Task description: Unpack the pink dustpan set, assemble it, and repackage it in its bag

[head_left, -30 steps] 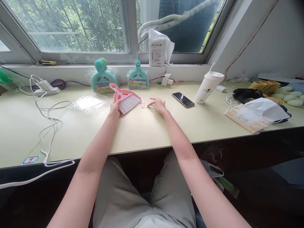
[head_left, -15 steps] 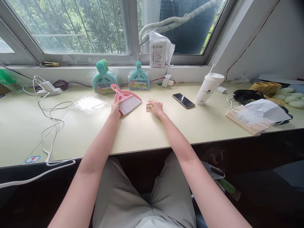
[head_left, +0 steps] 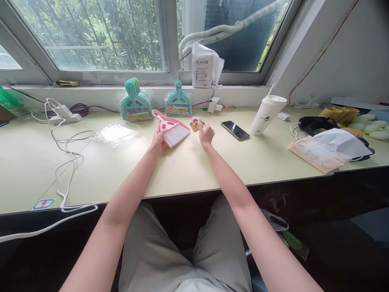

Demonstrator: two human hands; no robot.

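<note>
A pink dustpan (head_left: 170, 120) with a white-bristled hand brush (head_left: 177, 135) set into it tilts above the table. My left hand (head_left: 158, 138) is closed on its left edge. Just right of the dustpan, my right hand (head_left: 207, 133) pinches a small colourful printed card (head_left: 196, 124) between thumb and fingers. Part of the card is hidden behind the fingers. Flat on the table to the left lies a clear plastic bag (head_left: 115, 134).
Against the sill stand a stack of wrapped teal dustpans (head_left: 135, 101) and one wrapped teal dustpan (head_left: 178, 100). To the right are a phone (head_left: 235, 130), a white cup (head_left: 267, 115) and a tissue pack (head_left: 330, 150). White cables (head_left: 69, 174) run down the left.
My left hand has shifted the dustpan and brush to the right, closer to my right hand. The card has been lifted and turned, showing more of its printed face.
</note>
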